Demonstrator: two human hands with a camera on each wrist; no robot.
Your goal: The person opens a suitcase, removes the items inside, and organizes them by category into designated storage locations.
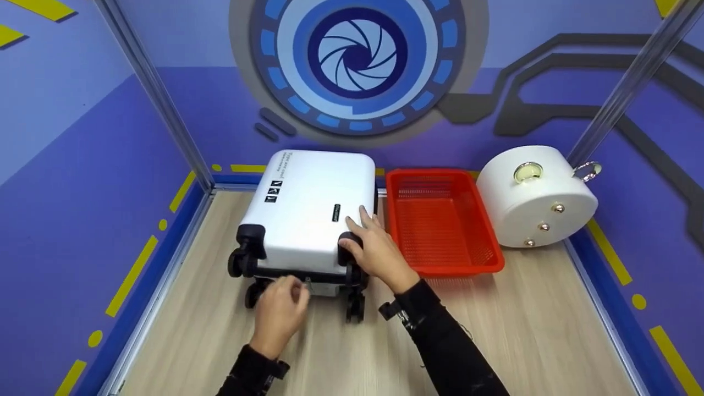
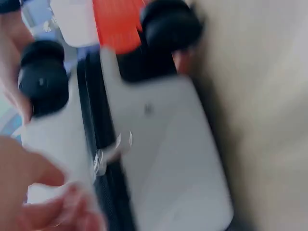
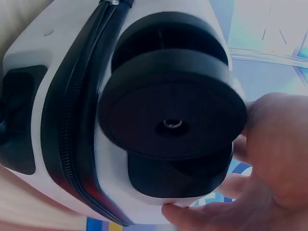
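White hard-shell suitcase (image 1: pixel 308 236), lying flat on the pale wood-grain desk (image 1: pixel 522 319), left of the middle, with black twin-disc wheels (image 3: pixel 173 106) toward the near side. At that near end, bare left hand (image 1: pixel 282 308) with curled fingers close to a silver metal zip pull (image 2: pixel 99 164); too blurred to tell pinching from hovering. Bare right hand (image 1: pixel 379 253) with fingers spread apart, resting on the near right corner, clamped on nothing.

Probably busy with the zip. For a good result, pinch the pull firmly between thumb and forefinger, then draw along the line of the black zip band (image 2: pixel 98 115), never across it. Go slowly at the rounded corners, the likeliest places for a snag. Press lightly with the right hand against sliding, clear of the zip's path. Mind the wheels, likely obstacles for the knuckles.

Smooth and pale on top, with a small dark badge (image 1: pixel 336 213) near the right edge and black pictograms (image 1: pixel 273 191) toward the left. Black guards (image 1: pixel 252 232) at the near corners. Unclear: zip fully closed or partly open. Just right of the shell, a red plastic basket (image 1: pixel 467 268); farther right, a white drum-shaped case (image 1: pixel 539 198) with ring handles.
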